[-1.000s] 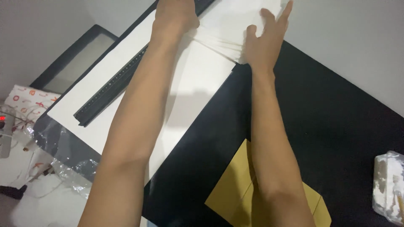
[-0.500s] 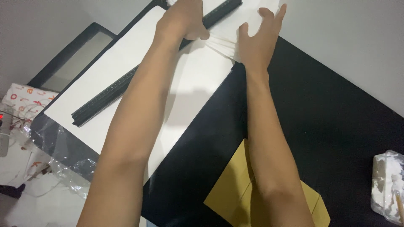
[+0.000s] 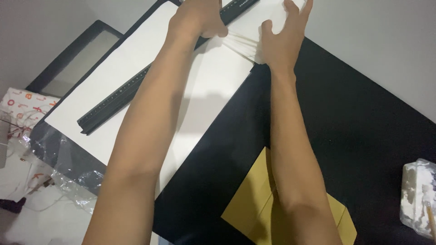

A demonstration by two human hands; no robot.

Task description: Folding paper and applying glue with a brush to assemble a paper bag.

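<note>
Paper stack [image 3: 245, 43] lies pinched under left fingers [image 3: 215, 31], beneath splayed right fingers [image 3: 295, 11].

The long black metal ruler [image 3: 150, 77] runs under the left hand [image 3: 197, 20] and leaves the frame at the top edge. The fanned stack of white paper sheets [image 3: 243, 43] is partly covered by the right hand [image 3: 284, 38], whose fingertips the top edge crops. A flat mustard-yellow cardboard piece [image 3: 250, 204] lies half hidden beneath the right forearm. The clear plastic tub of white material [image 3: 418, 195] is cut by the right edge.
</note>
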